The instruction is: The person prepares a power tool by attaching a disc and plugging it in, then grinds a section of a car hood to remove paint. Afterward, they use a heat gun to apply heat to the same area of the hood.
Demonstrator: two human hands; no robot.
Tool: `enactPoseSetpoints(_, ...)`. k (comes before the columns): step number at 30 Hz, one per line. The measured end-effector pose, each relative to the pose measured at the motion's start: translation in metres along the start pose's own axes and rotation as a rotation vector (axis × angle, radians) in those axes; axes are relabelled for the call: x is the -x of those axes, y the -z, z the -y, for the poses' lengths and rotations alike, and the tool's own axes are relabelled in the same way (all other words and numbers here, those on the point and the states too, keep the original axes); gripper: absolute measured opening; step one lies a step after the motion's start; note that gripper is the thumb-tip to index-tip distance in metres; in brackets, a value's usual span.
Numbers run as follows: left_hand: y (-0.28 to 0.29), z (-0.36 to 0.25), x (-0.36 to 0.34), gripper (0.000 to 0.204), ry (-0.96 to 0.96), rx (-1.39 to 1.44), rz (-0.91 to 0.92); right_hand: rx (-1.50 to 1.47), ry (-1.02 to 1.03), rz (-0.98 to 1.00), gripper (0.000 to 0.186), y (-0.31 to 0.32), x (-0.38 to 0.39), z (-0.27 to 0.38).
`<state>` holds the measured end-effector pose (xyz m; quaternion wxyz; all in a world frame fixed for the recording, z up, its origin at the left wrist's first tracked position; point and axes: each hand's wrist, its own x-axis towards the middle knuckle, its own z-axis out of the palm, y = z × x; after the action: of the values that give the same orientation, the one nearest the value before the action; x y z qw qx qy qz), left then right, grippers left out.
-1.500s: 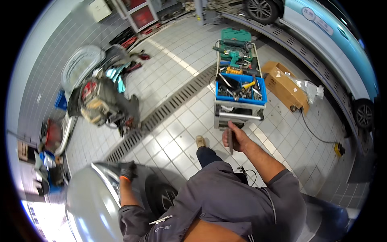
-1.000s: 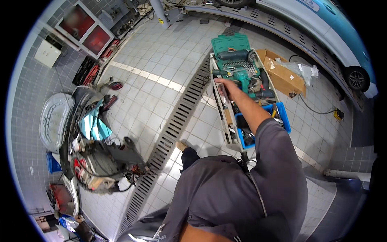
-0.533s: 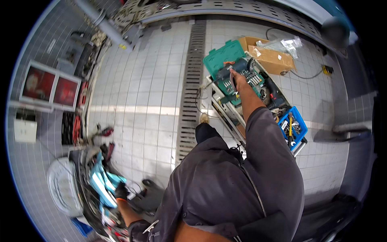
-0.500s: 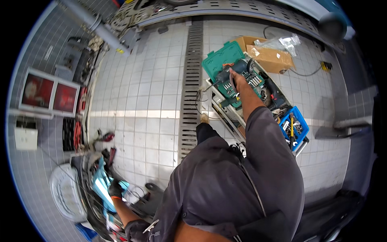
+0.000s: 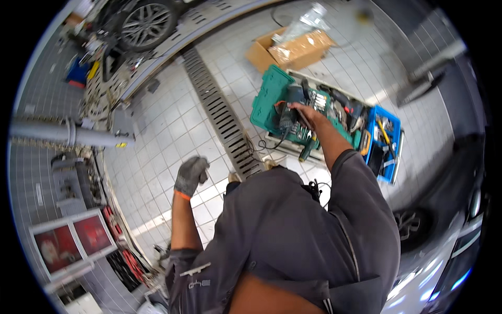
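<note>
My bare right hand [image 5: 308,116] is closed around a dark corded angle grinder [image 5: 287,118], held over an open green socket case [image 5: 270,99]. A narrow greyish strip shows beneath my palm; I cannot make out what it is. Several sockets and bits sit in the case, which lies on a tool cart [image 5: 298,74]. My left hand [image 5: 192,175], in a grey glove with an orange cuff, hovers above the tiled floor. Its fingers are curled in, and nothing shows between them. A dark red-and-black power tool [image 5: 349,109] lies beside the case.
On the cart's right end stands a blue tray [image 5: 396,128] with a yellow-handled tool. Behind the cart is a cardboard box [image 5: 303,49] with clear plastic. A floor grate [image 5: 217,110] runs past my feet. A grey post [image 5: 47,131] stands left; a car [image 5: 444,225] is at right.
My view has turned left. My gloved left hand has come away from the cluttered stand with the light-blue sheet and now hangs over the floor. The right hand keeps the grinder, its angle changed.
</note>
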<state>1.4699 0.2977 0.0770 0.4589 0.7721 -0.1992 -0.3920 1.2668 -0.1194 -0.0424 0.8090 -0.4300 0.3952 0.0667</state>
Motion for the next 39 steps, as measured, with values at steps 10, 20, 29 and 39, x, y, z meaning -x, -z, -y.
enactPoseSetpoints(10,-0.108,-0.072,-0.190,0.042,-0.225,-0.031,0.796,0.319,0.353,-0.607,0.064,-0.164,0.076,-0.055)
enactPoseSetpoints(20,-0.077,-0.038,-0.163,0.049,0.254,0.238,1.294,-0.686,0.090,-0.981,0.082,-0.223,0.186,-0.305)
enactPoseSetpoints(29,-0.070,0.046,-0.082,0.031,0.387,-0.318,1.412,-0.559,0.473,-0.842,0.036,-0.278,0.241,-0.279)
enactPoseSetpoints(39,-0.098,0.059,0.029,0.049,0.491,-0.317,1.428,-0.111,0.481,-1.009,0.028,-0.256,0.274,-0.291)
